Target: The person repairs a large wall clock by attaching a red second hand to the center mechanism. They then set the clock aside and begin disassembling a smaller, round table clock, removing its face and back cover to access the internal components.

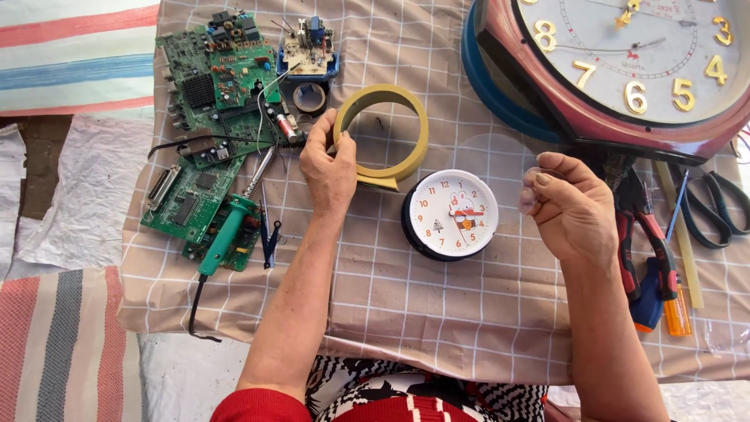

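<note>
The left hand (328, 168) pinches the near-left edge of a smooth yellow plastic ring (383, 134) lying on the checked cloth (437, 312). The right hand (570, 207) hovers with fingertips pressed together on a clear, thin disc (500, 152). Between them sits a small round white-faced clock (451, 213). Green circuit boards (211, 117) lie left, red-handled pliers (644, 234) right.

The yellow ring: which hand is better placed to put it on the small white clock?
Probably the left hand. It already grips the yellow ring at its rim, and the small white clock lies just beside it. The right hand hovers curled on the clock's other side, apparently pinching a clear round cover.
</note>
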